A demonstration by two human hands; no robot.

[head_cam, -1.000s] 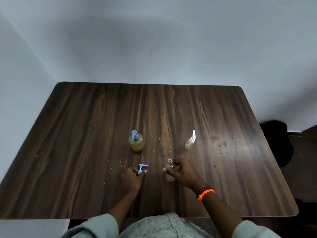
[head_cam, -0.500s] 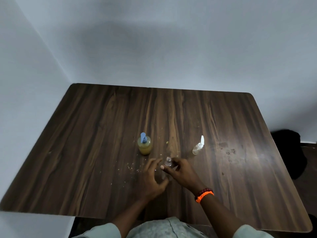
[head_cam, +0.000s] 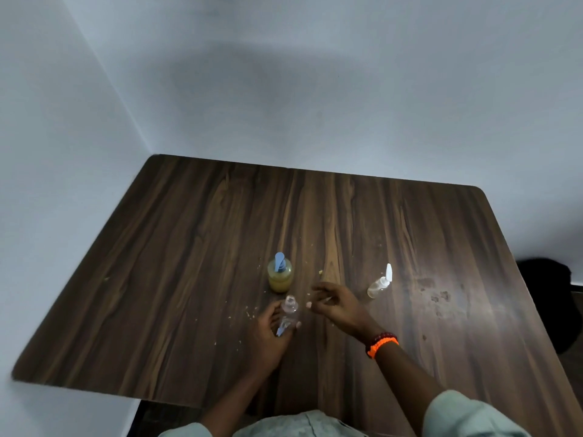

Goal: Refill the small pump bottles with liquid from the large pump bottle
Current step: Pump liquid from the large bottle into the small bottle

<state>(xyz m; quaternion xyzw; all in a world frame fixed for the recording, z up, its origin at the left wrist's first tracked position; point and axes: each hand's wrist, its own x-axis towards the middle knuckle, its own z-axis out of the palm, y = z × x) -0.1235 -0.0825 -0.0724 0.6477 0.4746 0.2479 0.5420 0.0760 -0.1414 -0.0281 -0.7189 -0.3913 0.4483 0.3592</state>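
Open small bottle gripped in left hand (blue cap apparently tucked in too); right hand loose, empty. Next: bring under large bottle spout, pump.

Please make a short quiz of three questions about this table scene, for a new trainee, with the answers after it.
1. True or false: the small clear bottle gripped by the left hand has its neck uncapped.
2. Which bottle holds yellow liquid? A. the large pump bottle B. the small bottle with the white pump C. the bottle in the left hand
3. Fill in: the right hand holds ____.

Key
1. True; the mouth is open, and a blue pump head sits in the same hand.
2. A.
3. Nothing; its loosely spread fingers hover beside the open bottle.
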